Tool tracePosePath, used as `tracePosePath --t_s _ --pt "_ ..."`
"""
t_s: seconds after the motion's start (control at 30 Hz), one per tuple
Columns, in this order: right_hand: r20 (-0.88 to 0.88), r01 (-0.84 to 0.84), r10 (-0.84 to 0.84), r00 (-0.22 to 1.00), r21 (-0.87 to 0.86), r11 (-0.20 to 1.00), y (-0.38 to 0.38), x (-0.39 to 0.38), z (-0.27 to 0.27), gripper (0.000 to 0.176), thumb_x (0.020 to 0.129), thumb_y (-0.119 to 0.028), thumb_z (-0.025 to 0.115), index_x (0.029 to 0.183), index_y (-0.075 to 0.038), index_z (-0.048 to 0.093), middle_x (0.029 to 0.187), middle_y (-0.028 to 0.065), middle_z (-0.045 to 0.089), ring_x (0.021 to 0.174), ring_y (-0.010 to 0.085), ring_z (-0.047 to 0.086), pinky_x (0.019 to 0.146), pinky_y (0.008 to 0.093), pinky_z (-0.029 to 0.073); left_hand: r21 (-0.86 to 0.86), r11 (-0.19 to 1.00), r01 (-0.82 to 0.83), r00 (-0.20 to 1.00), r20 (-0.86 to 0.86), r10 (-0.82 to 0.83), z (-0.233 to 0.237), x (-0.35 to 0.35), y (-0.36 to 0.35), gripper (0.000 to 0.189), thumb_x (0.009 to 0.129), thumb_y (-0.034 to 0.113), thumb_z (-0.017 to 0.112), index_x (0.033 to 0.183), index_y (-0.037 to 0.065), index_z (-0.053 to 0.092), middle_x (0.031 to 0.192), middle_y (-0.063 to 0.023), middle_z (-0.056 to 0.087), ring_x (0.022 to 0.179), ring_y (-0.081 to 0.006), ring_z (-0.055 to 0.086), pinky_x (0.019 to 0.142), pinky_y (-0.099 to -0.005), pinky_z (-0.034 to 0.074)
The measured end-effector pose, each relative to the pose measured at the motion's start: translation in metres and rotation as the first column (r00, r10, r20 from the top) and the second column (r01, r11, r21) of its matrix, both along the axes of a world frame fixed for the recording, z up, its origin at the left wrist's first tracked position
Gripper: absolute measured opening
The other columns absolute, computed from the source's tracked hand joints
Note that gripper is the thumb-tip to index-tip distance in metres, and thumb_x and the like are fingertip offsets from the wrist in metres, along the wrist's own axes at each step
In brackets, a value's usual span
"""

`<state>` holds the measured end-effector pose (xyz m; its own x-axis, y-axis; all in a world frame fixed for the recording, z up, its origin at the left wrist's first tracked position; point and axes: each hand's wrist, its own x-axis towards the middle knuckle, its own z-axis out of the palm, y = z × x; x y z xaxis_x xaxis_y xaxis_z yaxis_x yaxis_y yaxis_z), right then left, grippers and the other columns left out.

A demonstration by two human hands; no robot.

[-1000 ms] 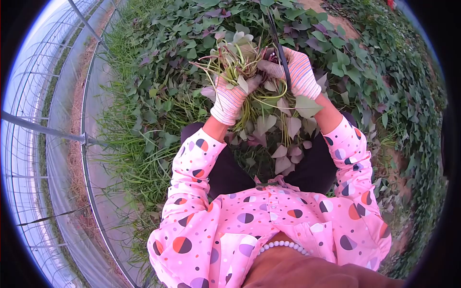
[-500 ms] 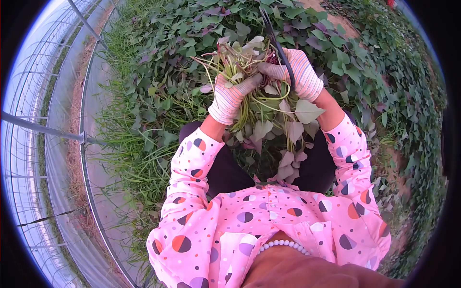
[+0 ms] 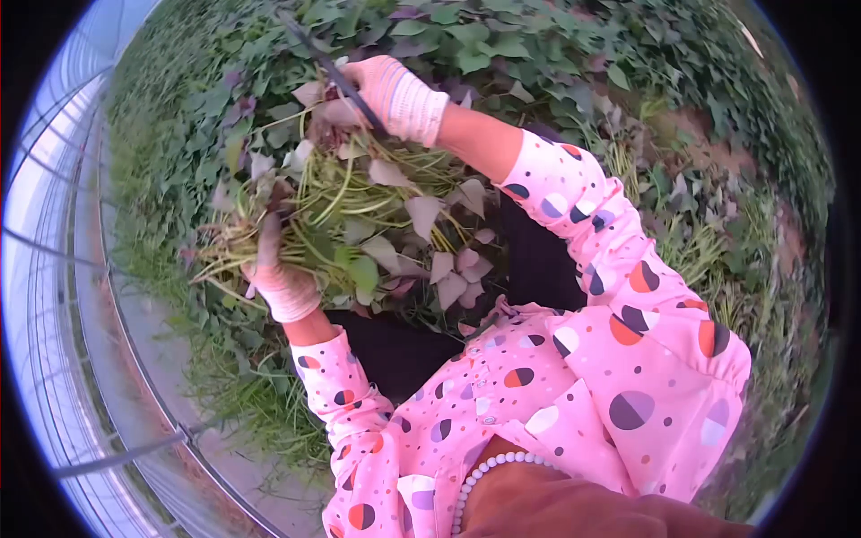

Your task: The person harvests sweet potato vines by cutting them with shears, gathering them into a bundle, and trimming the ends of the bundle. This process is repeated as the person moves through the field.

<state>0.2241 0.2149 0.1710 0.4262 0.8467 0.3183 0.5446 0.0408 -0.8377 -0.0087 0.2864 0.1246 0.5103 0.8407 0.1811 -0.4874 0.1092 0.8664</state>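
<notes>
My left hand [image 3: 285, 285], in a striped knit glove with a dirty thumb, is closed around the cut-end side of a bunch of sweet potato vines [image 3: 345, 193]. The pale stems stick out to the left of it, and drooping leaves hang toward my knees. Above the bunch, my right hand [image 3: 390, 94], gloved the same way, is closed on a long, thin black tool [image 3: 325, 65], whose exact kind I cannot make out. The right fingertips are by dark reddish stems and leaves at the top of the bunch, partly hidden by the glove.
Dense sweet potato foliage [image 3: 484, 40] spreads ahead and to the right, with a patch of bare soil [image 3: 708, 143]. Tall grass [image 3: 260, 408] grows along the left. Beyond it runs a metal-framed plastic greenhouse wall [image 3: 54, 296]. My dark-trousered knees [image 3: 538, 255] flank the bunch.
Both hands have moved left in view and further apart, the left one lower and the right one higher. The vine bunch has moved left with them and now stretches sideways. My view has turned.
</notes>
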Motion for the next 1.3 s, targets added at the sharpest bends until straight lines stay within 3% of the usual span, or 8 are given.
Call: tracePosePath --t_s 0.33,0.5,0.63,0.67,0.9,0.97,1.0,1.3 --pt "-0.295 0.559 -0.486 0.823 0.262 0.787 0.001 0.081 -0.008 0.040 0.068 -0.039 0.070 0.083 -0.002 0.065 0.070 0.0193 0.064 0.069 0.0346 0.064 0.066 0.0418 0.051 0.079 0.964 -0.255 0.960 -0.096 0.262 -0.030 0.000 0.050 0.055 0.094 0.037 0.048 0.134 -0.001 0.047 0.137 -0.0149 0.049 0.125 -0.0277 0.047 0.107 -0.0420 0.035" --pt "-0.321 0.655 -0.576 0.752 0.262 0.708 0.000 0.066 -0.017 0.032 0.068 -0.034 0.069 0.078 -0.004 0.062 0.069 0.0197 0.063 0.069 0.0391 0.062 0.063 0.0463 0.049 0.126 0.976 0.176 0.982 -0.093 -0.165 -0.018 0.052 0.005 0.058 0.096 0.033 0.040 0.141 -0.003 0.034 0.145 -0.0182 0.037 0.137 -0.0304 0.032 0.115 -0.0444 0.020" --pt "-0.294 0.618 -0.562 0.773 0.152 0.771 0.027 0.055 -0.028 0.035 0.072 -0.033 0.067 0.095 -0.006 0.063 0.070 0.0173 0.063 0.067 0.0380 0.062 0.060 0.0446 0.048 -0.027 0.921 0.389 0.884 -0.271 -0.382 -0.062 0.086 0.035 0.044 0.092 0.021 0.054 0.128 -0.004 0.051 0.133 -0.0163 0.050 0.116 -0.0275 0.054 0.093 -0.0431 0.050" --pt "-0.301 0.571 -0.511 0.806 0.161 0.805 0.018 0.053 -0.026 0.039 0.072 -0.032 0.068 0.100 -0.005 0.062 0.071 0.0171 0.063 0.066 0.0377 0.061 0.060 0.0435 0.048 0.354 0.843 0.404 0.873 -0.423 -0.241 -0.061 0.099 0.028 0.042 0.093 0.019 0.052 0.128 -0.005 0.051 0.130 -0.0168 0.052 0.112 -0.0284 0.056 0.089 -0.0419 0.054" --pt "-0.453 0.606 -0.441 0.775 0.331 0.724 0.002 0.086 -0.037 0.031 0.071 -0.024 0.071 0.089 0.000 0.061 0.069 0.0133 0.062 0.061 0.0221 0.055 0.063 0.0359 0.047 -0.245 0.928 0.282 0.918 -0.213 -0.335 -0.016 0.136 -0.026 0.042 0.083 0.014 0.068 0.120 -0.002 0.056 0.114 -0.0118 0.061 0.094 -0.0220 0.062 0.080 -0.0359 0.056" --pt "-0.428 0.650 -0.489 0.760 0.495 0.577 -0.006 0.111 -0.049 0.031 0.070 -0.026 0.070 0.082 0.001 0.061 0.070 0.0232 0.060 0.061 0.0357 0.056 0.063 0.0415 0.046 -0.065 0.980 0.187 0.967 -0.161 -0.195 -0.028 0.140 -0.014 0.040 0.083 0.010 0.067 0.121 0.000 0.059 0.120 -0.0104 0.060 0.104 -0.0221 0.060 0.087 -0.0363 0.053" --pt "-0.482 0.672 -0.471 0.739 0.476 0.567 -0.014 0.121 -0.049 0.021 0.076 -0.017 0.069 0.084 0.001 0.062 0.068 0.0083 0.061 0.059 0.0154 0.053 0.059 0.0315 0.048 0.039 0.978 0.204 0.966 -0.171 -0.195 -0.042 0.138 0.003 0.037 0.081 0.008 0.069 0.117 -0.001 0.062 0.115 -0.0077 0.062 0.098 -0.0177 0.060 0.085 -0.0307 0.050" --pt "-0.715 0.761 -0.293 0.635 0.514 0.396 -0.063 0.169 -0.085 0.016 0.084 -0.017 0.069 0.081 -0.004 0.060 0.070 0.0029 0.059 0.059 0.0132 0.054 0.053 0.0301 0.044 -0.013 0.997 0.079 0.990 -0.115 -0.080 -0.028 0.134 0.007 0.033 0.078 -0.001 0.069 0.110 -0.002 0.059 0.105 -0.0107 0.067 0.078 -0.0103 0.058 0.071 -0.0243 0.049"
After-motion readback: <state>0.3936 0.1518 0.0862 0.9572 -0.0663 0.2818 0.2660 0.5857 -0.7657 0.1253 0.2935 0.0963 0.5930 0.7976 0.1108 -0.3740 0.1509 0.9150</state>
